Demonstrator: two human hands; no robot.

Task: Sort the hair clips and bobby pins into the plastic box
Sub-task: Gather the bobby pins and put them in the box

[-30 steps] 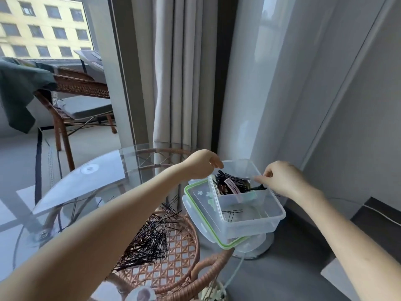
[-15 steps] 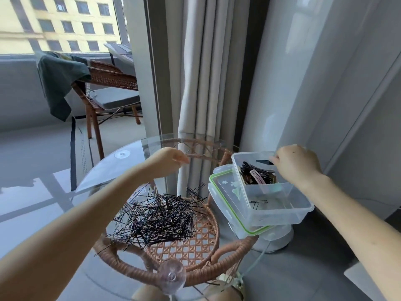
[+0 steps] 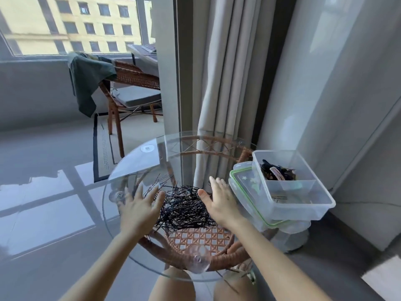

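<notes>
From the head camera, a round glass-topped bench (image 3: 138, 170) on a woven rattan frame fills the lower middle. A loose heap of thin black bobby pins (image 3: 184, 208) lies on the glass near its centre, strands sticking out in every direction.

The left hand (image 3: 140, 210) sits at the left edge of the heap, palm turned toward the pins, its fingers (image 3: 152, 196) spread wide and holding nothing. The right hand (image 3: 221, 202) is at the right edge of the heap, palm facing the left one, its fingers (image 3: 219, 184) also splayed wide and empty. The pile lies between the two palms; whether either hand actually touches the pins cannot be told.

To the right of the right hand, a clear rectangular plastic box (image 3: 321, 205) with an inner divider rests on top of a clear lid with a green seal (image 3: 245, 187), at the bench's right edge. The far compartment holds a clump of dark hair clips (image 3: 277, 173) with a pinkish one among them; the near compartment holds only a few black pins.

Behind the bench hang pale grey curtains (image 3: 223, 83). Farther back on the left stands a rattan chair (image 3: 132, 83) with a dark green cloth (image 3: 86, 77) draped over it.
</notes>
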